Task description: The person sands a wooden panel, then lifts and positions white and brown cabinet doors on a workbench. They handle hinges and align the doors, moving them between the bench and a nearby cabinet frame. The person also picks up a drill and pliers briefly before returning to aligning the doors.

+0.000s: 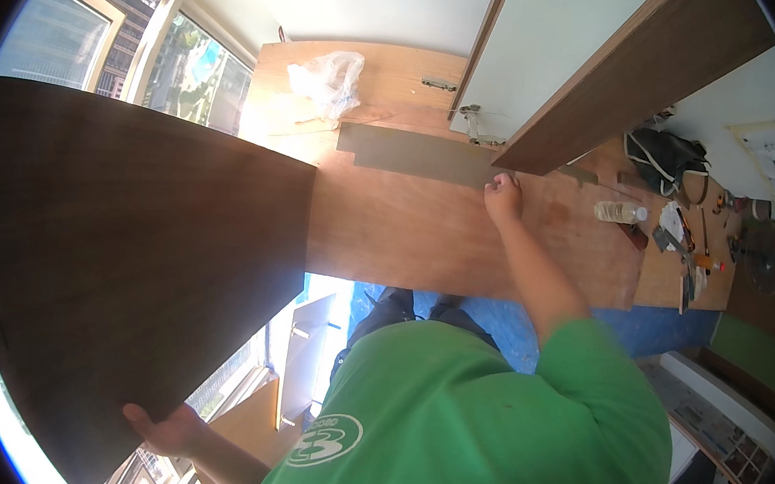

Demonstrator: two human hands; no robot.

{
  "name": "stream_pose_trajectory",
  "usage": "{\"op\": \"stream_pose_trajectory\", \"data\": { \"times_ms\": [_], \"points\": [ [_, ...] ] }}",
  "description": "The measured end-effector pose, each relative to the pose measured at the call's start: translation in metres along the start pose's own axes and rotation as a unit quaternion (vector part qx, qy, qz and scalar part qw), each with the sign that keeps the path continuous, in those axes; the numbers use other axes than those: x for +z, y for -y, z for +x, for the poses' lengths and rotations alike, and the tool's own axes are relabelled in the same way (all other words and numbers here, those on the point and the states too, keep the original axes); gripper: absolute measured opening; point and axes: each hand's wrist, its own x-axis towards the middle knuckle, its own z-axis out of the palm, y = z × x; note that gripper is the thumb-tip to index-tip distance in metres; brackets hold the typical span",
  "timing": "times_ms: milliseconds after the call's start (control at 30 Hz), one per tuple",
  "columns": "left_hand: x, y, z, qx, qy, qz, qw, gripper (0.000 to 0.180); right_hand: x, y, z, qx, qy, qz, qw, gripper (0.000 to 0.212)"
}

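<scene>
A large dark brown wood panel [135, 246] stands tilted on the left side, its far corner by the end of the plywood worktop [387, 242]. My left hand [166, 431] grips its lower edge, thumb on the near face. My right hand [504, 199] is over the worktop with its fingers curled; what they hold, if anything, is hidden. Beside it lies a flat grey-brown strip [424, 156] with a notched left end. Just beyond that hand, the end of an upright cabinet board [636, 79] meets the worktop, with metal hinges [471, 119] next to it.
A clear plastic bag [328, 82] lies at the back left. To the right are a plastic bottle [621, 212], a black bag [666, 161], several hand tools [686, 243] and a fan [764, 260]. Windows [199, 70] line the left; blue sheeting [515, 324] covers the floor.
</scene>
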Motion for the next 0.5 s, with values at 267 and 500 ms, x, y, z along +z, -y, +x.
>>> {"op": "stream_pose_trajectory", "data": {
  "times_ms": [267, 500],
  "points": [
    [-0.007, 0.003, 0.006, 0.000, 0.016, 0.013, 1.000, 0.054, 0.016, 0.091, 0.022, -0.221, 0.219, -0.088, 0.946, 0.060],
    [-0.037, 0.002, 0.015, -0.030, 0.108, -0.033, 0.993, 0.049, 0.065, 0.172, 0.039, -0.223, 0.230, -0.194, 0.927, 0.090]
  ]
}}
